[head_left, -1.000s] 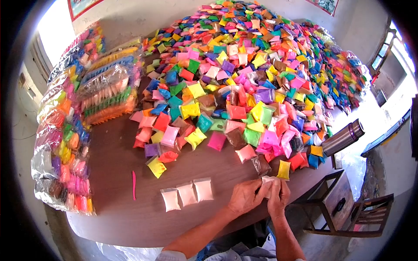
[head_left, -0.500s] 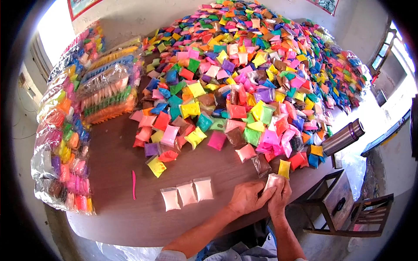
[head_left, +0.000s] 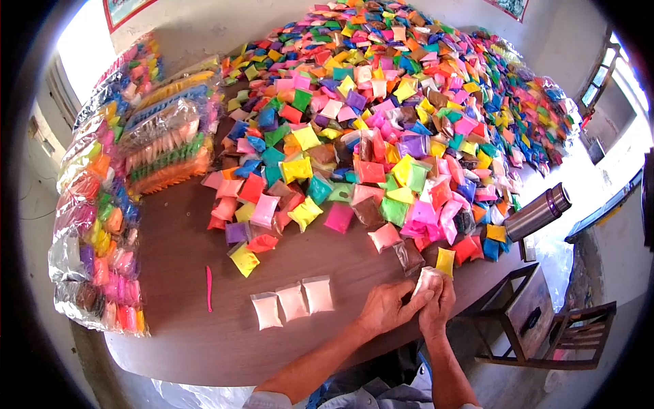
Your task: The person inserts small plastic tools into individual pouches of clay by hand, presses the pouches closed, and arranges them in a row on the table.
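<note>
Near the table's front edge, my left hand [head_left: 388, 308] and my right hand [head_left: 438, 305] are together, closed around a small pale packet [head_left: 426, 278]. Its upper part shows above the fingers; the rest is covered by them. Just behind it lies a yellow packet [head_left: 445, 260], with a brown packet [head_left: 409, 257] to its left. Left of my hands, three pale pink packets [head_left: 293, 303] lie flat in a slanting row. Farther left is a thin pink plastic stick [head_left: 209, 289].
A big heap of colourful packets [head_left: 368, 136] covers the table's back. Clear bags of packets [head_left: 102, 232] line the left side, beside stacked bundles [head_left: 170, 136]. A metal flask [head_left: 538, 215] leans at the right edge, near a wooden chair [head_left: 579, 337] and a small stand [head_left: 521, 320].
The pale packet has shifted slightly within my fingers, and its top shows a little higher. Both hands stay in almost the same place.
</note>
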Demonstrator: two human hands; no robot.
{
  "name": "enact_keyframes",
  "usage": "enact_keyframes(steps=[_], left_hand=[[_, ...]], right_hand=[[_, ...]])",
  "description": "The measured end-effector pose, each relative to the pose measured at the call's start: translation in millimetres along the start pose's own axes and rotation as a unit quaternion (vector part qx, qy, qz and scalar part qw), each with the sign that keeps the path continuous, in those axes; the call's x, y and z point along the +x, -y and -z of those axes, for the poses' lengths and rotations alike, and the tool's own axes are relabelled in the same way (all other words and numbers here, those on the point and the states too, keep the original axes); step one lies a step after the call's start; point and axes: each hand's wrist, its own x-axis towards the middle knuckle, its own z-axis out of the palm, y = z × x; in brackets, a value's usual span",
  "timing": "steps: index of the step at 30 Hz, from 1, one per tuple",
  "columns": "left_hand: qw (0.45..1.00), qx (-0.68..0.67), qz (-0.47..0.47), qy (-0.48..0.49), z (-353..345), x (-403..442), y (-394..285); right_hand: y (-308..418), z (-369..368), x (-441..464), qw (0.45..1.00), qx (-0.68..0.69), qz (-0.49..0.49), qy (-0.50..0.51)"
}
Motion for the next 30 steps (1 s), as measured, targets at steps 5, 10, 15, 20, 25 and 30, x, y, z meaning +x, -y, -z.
enact_keyframes(steps=[5, 10, 15, 20, 25, 30], left_hand=[[0.999, -0.019, 0.004, -0.037, -4, 0, 4], [0.999, -0.021, -0.009, -0.040, -3, 0, 7], [0.998, -0.041, 0.005, -0.043, -1, 0, -1], [0.991, -0.101, 0.064, -0.054, -1, 2, 0], [0.996, -0.020, -0.004, -0.088, -2, 2, 11], [0.996, -0.017, -0.018, -0.082, -3, 1, 9]], right_hand=[[9, -1, 2, 1.000, 0.005, -0.019, -0.005], [8, -1, 0, 0.999, 0.024, -0.048, -0.002], [7, 2, 0, 0.998, 0.037, -0.053, 0.002], [-1, 6, -4, 0.999, -0.001, -0.030, 0.043], [7, 2, -3, 0.994, 0.051, -0.075, 0.058], [7, 4, -1, 0.999, -0.013, -0.013, 0.041]])
